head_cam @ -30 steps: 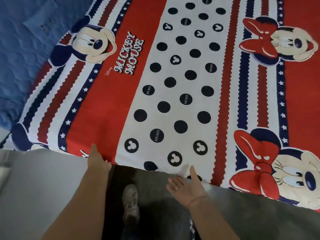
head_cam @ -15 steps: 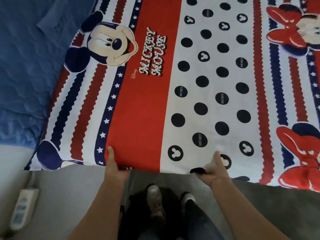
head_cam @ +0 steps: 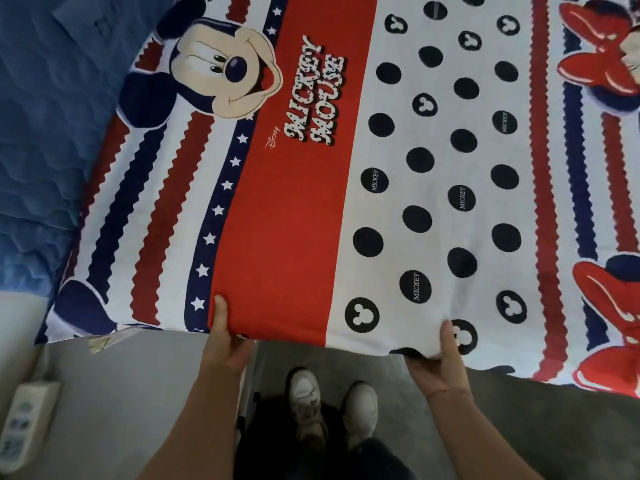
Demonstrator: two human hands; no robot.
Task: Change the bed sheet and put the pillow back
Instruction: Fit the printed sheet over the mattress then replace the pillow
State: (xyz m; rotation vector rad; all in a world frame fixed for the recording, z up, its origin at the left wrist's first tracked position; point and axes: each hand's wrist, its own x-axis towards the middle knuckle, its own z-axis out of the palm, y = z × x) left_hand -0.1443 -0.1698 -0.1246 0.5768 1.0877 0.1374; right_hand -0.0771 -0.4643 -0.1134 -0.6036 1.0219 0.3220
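Brightness: even, fairly bright indoor light; the bed sheet [head_cam: 294, 220] shows saturated colours.
Shadows: a soft dark patch lies on the floor [head_cam: 536, 427] around the shoes [head_cam: 304, 393], below the sheet's near edge.
Distortion: wide-angle bending curves the stripes toward the side edges.
Sharpness: the central print lettering reads clearly; the power strip [head_cam: 26, 414] at lower left is soft.

A white power strip [head_cam: 26, 415] lies on the grey floor [head_cam: 121, 393] at its left edge, close beside a pale wall [head_cam: 14, 317]. Near the floor's middle, two white sneakers [head_cam: 304, 393] stand side by side on a dark patch, either shadow or mat. A dark trouser leg [head_cam: 377, 455] covers the right one's heel.
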